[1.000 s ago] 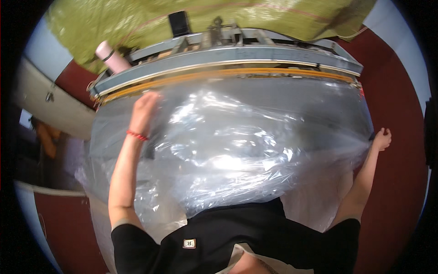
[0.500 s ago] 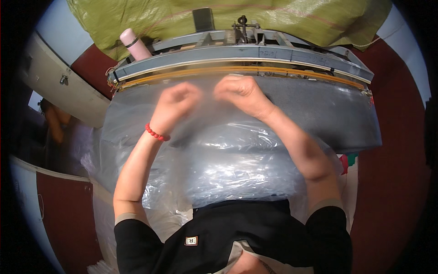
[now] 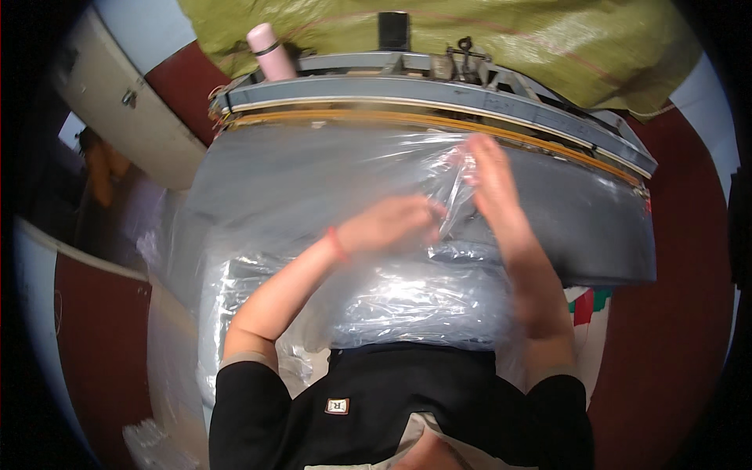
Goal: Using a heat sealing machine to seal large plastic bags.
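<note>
Clear plastic film [image 3: 313,168] lies over a dark grey work surface [image 3: 580,211] in front of me. My right hand [image 3: 493,176] is at the far side, closed on a gathered part of the film, and taut creases run from it to the left. My left hand [image 3: 395,223], with a red bead bracelet [image 3: 338,244] at the wrist, is nearer to me, beside the bunched film. Its fingers are smeared by motion, so their grip cannot be made out. A shiny, crinkled heap of clear plastic [image 3: 415,305] rests against my body.
Along the far edge runs a grey metal frame [image 3: 337,90] with an orange strip [image 3: 376,117]. A pink bottle [image 3: 270,53] stands behind it at the left. Yellow-green woven sheeting [image 3: 533,39] hangs at the back. A door [image 3: 129,102] is at the left.
Both hands have moved right; the left has also come nearer to me. Film is now drawn up and creased between them. The view has shifted slightly.
</note>
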A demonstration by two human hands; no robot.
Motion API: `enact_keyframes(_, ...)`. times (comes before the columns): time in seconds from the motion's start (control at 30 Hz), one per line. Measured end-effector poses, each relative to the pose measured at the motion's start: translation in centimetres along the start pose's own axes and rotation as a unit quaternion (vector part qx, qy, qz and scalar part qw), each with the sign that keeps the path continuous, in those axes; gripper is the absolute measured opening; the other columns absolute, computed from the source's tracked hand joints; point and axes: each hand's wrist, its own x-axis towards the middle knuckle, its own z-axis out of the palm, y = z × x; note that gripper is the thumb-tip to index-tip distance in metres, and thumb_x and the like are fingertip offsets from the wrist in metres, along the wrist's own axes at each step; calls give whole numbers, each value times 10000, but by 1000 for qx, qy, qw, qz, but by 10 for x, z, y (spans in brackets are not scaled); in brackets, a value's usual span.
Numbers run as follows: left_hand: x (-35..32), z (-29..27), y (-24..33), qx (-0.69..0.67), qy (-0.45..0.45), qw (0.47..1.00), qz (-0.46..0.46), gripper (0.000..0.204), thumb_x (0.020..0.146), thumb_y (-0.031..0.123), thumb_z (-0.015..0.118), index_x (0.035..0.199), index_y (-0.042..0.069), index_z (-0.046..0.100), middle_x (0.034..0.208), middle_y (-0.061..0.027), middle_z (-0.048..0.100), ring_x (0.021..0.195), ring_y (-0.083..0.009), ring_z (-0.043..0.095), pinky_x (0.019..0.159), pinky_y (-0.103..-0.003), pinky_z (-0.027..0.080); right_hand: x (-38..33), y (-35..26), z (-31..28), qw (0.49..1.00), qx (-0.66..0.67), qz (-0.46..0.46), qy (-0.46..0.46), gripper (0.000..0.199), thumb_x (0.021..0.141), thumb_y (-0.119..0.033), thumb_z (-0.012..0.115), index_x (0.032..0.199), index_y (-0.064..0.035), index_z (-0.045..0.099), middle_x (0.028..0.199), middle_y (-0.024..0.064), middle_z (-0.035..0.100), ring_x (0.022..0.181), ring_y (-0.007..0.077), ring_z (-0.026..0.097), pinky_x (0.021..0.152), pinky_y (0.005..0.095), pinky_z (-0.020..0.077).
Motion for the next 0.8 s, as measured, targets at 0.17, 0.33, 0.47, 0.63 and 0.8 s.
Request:
enact_keyframes(0.17, -67, -14, -10, -87, -144, 975, -147, 200, 753, 18, 477, 936, -13, 552, 692, -40, 572, 542, -84, 511, 523, -223, 429, 5, -30, -136, 935, -241, -138, 221, 259, 839, -212, 508, 1034, -45, 539, 823, -12, 533, 699, 64, 468, 600, 203, 373)
enact_keyframes(0.33, -153, -101, 29, 132, -27, 903, -409, 171, 740, 64, 453, 830, 13, 590, 638, -24, 581, 462, -47, 473, 428, -202, 402, -33, -88, -371, 802, -447, -188, 349, 255, 854, -207, 478, 988, -9, 565, 875, 27, 578, 780, 117, 509, 713, 239, 403)
enact_keyframes(0.47, -211, -195, 81, 328, 143, 838, -412, 132, 701, 69, 507, 760, 5, 606, 635, -49, 605, 559, -103, 562, 505, -229, 448, -77, -127, -423, 698, -582, -208, 360, 280, 867, -248, 459, 888, 14, 555, 765, 29, 564, 719, 113, 481, 684, 241, 396)
enact_keyframes(0.63, -211, -268, 109, 746, 524, 408, -46, 122, 699, 110, 553, 772, 13, 560, 702, -85, 570, 667, -188, 552, 612, -264, 445, -84, -139, -451, 658, -628, -168, 381, 320, 876, -285, 428, 872, 14, 542, 735, 66, 572, 696, 146, 503, 670, 272, 403)
enact_keyframes(0.8, -105, -152, 19, 717, 220, 660, 38, 459, 680, 156, 622, 1112, 84, 485, 1173, -130, 456, 1135, -293, 389, 902, -417, 340, -107, -162, -479, 540, -692, -112, 466, 360, 865, -340, 403, 978, -35, 556, 903, 170, 588, 830, 317, 551, 720, 371, 414)
